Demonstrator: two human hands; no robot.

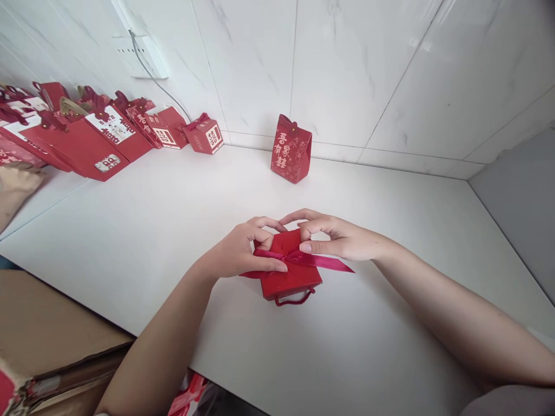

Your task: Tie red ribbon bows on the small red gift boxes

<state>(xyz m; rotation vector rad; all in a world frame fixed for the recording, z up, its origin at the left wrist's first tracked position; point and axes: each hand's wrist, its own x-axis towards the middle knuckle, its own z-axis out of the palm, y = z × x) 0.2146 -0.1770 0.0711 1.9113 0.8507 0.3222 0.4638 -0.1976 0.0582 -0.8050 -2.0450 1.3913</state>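
Note:
A small red gift box (pixel 289 282) rests on the white table, and a magenta ribbon (pixel 333 264) is tied across its top with a knot in the middle. From the near side of the box hangs a twisted red cord handle (pixel 297 301). My left hand (pixel 236 249) is closed on the ribbon left of the knot, its thumb lying across the box top. On the other side, my right hand (pixel 344 236) pinches the ribbon between thumb and curled index finger. Fingertips of both hands reach the far edge of the box. Part of the ribbon is hidden under the left hand.
Against the tiled wall stand a red patterned box (pixel 291 153) and a smaller red box (pixel 204 136). Several red gift bags (pixel 93 151) crowd the back left, below a wall socket (pixel 141 56). A cardboard box (pixel 52 323) sits by the table's near left edge.

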